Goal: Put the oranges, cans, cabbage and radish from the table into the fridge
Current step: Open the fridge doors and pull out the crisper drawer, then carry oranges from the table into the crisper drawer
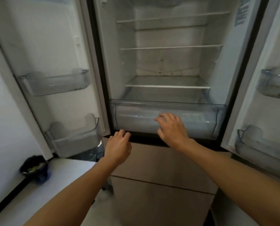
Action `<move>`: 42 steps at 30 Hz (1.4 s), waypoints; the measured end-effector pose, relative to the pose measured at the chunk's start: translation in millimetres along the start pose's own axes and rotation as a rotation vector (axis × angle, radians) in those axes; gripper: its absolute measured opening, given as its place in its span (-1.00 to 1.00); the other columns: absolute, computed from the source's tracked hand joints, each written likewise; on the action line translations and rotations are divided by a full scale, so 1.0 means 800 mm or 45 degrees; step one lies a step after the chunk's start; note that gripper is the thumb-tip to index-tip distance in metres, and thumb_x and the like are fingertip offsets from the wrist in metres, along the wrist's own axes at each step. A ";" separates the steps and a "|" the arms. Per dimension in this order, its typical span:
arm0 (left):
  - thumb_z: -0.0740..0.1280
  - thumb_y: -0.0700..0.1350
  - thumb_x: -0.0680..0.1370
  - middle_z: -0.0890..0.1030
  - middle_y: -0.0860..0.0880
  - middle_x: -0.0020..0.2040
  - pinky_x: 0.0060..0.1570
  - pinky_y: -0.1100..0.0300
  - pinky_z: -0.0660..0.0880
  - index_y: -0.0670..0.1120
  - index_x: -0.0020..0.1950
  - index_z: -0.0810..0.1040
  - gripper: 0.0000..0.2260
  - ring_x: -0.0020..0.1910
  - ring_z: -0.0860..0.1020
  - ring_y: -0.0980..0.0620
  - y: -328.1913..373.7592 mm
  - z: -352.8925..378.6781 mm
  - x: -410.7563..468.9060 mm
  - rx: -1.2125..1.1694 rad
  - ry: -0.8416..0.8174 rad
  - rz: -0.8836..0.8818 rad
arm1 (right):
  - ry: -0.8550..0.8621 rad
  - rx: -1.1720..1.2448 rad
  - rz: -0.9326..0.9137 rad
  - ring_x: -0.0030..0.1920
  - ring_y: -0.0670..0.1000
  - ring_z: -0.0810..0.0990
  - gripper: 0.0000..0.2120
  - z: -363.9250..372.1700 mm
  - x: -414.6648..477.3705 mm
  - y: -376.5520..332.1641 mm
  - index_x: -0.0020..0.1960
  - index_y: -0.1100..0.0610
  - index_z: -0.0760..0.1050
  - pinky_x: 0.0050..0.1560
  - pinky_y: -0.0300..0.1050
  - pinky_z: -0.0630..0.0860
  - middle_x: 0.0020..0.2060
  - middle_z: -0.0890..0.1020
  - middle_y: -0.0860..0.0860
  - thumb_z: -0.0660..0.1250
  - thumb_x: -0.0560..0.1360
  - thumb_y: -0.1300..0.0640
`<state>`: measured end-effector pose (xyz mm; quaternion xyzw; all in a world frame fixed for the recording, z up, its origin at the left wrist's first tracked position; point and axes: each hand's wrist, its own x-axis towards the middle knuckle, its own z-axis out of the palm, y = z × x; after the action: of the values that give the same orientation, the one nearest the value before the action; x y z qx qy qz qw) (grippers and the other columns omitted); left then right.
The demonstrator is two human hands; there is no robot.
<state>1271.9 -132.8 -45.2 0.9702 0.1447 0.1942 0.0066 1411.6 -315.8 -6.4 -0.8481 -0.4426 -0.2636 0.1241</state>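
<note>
The fridge (167, 62) stands in front of me with both upper doors swung wide. Its glass shelves (167, 86) hold nothing. A clear crisper drawer (193, 111) sits at the bottom of the compartment. My right hand (171, 128) is spread against the drawer's front, fingers apart, holding nothing. My left hand (118, 147) hovers at the dark lower edge of the compartment, left of the drawer, fingers loosely curled and empty. No oranges, cans, cabbage or radish are in view.
The left door (43, 51) carries two clear bins (54, 84), the right door (273, 79) two more. Below the compartment are beige drawer fronts (160, 165). A white counter (43, 185) at the lower left holds a dark blue bowl-like object (36, 168).
</note>
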 end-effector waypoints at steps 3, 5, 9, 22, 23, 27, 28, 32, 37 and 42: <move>0.21 -0.06 0.57 0.52 -0.08 0.09 -0.08 0.03 0.43 -0.09 0.17 0.50 -0.78 0.05 0.50 -0.13 -0.020 0.004 -0.092 0.012 -0.128 -0.196 | -0.160 0.130 -0.119 0.18 0.14 0.48 -0.61 0.026 -0.024 -0.062 0.30 0.12 0.46 0.16 0.08 0.40 0.17 0.52 0.09 0.29 0.48 0.12; 0.19 -0.05 0.58 0.53 -0.07 0.07 -0.12 0.07 0.41 -0.06 0.15 0.50 -0.79 0.03 0.51 -0.12 -0.038 -0.007 -0.156 0.051 -0.197 -0.330 | -0.263 0.186 -0.211 0.21 0.10 0.44 -0.63 0.039 -0.039 -0.114 0.32 0.09 0.42 0.20 0.06 0.39 0.20 0.49 0.07 0.23 0.52 0.09; 0.16 -0.04 0.60 0.54 -0.06 0.15 -0.05 0.03 0.47 -0.07 0.23 0.48 -0.75 0.11 0.52 -0.11 -0.095 -0.043 -0.281 0.148 -0.268 -0.595 | -0.418 0.352 -0.398 0.21 0.13 0.44 -0.66 0.054 -0.063 -0.237 0.29 0.08 0.43 0.16 0.04 0.35 0.17 0.48 0.08 0.23 0.53 0.07; 0.20 -0.02 0.58 0.55 0.02 -0.02 -0.13 0.14 0.49 -0.03 0.05 0.51 -0.85 -0.07 0.57 0.01 -0.286 -0.227 -0.716 0.295 -0.112 -1.267 | -0.389 0.618 -1.015 0.20 0.09 0.45 -0.61 0.006 -0.150 -0.714 0.37 0.05 0.36 0.13 -0.03 0.40 0.22 0.49 0.04 0.18 0.56 0.03; 0.20 -0.02 0.58 0.54 0.02 -0.04 -0.10 0.11 0.52 -0.03 0.03 0.50 -0.86 -0.07 0.57 0.00 -0.299 -0.245 -0.750 0.307 -0.105 -1.304 | -0.395 0.632 -1.049 0.22 0.08 0.45 -0.60 0.000 -0.159 -0.755 0.38 0.05 0.35 0.15 -0.03 0.40 0.23 0.49 0.03 0.18 0.56 0.02; 0.22 -0.06 0.57 0.56 -0.02 -0.01 -0.10 0.07 0.50 -0.06 0.08 0.51 -0.84 -0.04 0.56 -0.05 -0.339 -0.311 -0.874 0.369 -0.100 -1.544 | -0.463 0.753 -1.174 0.22 0.07 0.46 -0.61 -0.032 -0.204 -0.904 0.38 0.06 0.35 0.18 -0.04 0.42 0.24 0.49 0.03 0.19 0.57 0.04; 0.21 -0.06 0.57 0.55 -0.02 0.01 -0.08 0.05 0.51 -0.06 0.10 0.50 -0.83 -0.03 0.55 -0.06 -0.348 -0.323 -0.902 0.387 -0.110 -1.596 | -0.462 0.779 -1.221 0.19 0.06 0.48 -0.62 -0.040 -0.215 -0.936 0.37 0.06 0.36 0.17 -0.06 0.43 0.22 0.50 0.03 0.20 0.57 0.04; 0.19 -0.03 0.58 0.54 0.00 0.02 -0.10 0.09 0.49 -0.03 0.11 0.49 -0.83 -0.01 0.54 -0.02 -0.387 -0.354 -0.995 0.445 -0.092 -1.768 | -0.424 0.846 -1.419 0.10 0.06 0.51 -0.71 -0.061 -0.241 -1.057 0.26 0.02 0.40 0.06 -0.07 0.47 0.10 0.51 -0.01 0.16 0.56 0.04; 0.17 -0.04 0.60 0.53 0.03 0.03 -0.21 0.15 0.38 -0.02 0.10 0.47 -0.85 -0.02 0.53 0.01 -0.453 -0.372 -1.079 0.440 -0.086 -1.880 | -0.480 0.884 -1.543 0.14 0.07 0.49 -0.64 -0.059 -0.251 -1.193 0.35 0.04 0.36 0.06 -0.03 0.49 0.17 0.49 0.02 0.16 0.56 0.06; 0.18 -0.03 0.59 0.52 0.02 -0.04 -0.22 0.13 0.36 -0.03 0.06 0.49 -0.86 -0.04 0.54 -0.02 -0.553 -0.400 -1.141 0.496 -0.067 -1.955 | -0.519 0.912 -1.612 0.19 0.07 0.47 -0.63 -0.041 -0.243 -1.338 0.37 0.03 0.35 0.09 -0.03 0.46 0.23 0.49 0.02 0.18 0.57 0.07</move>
<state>222.0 18.4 -122.3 0.5871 0.8048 0.0835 -0.0276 435.7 154.7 -111.9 -0.3715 -0.9182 0.0373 0.1327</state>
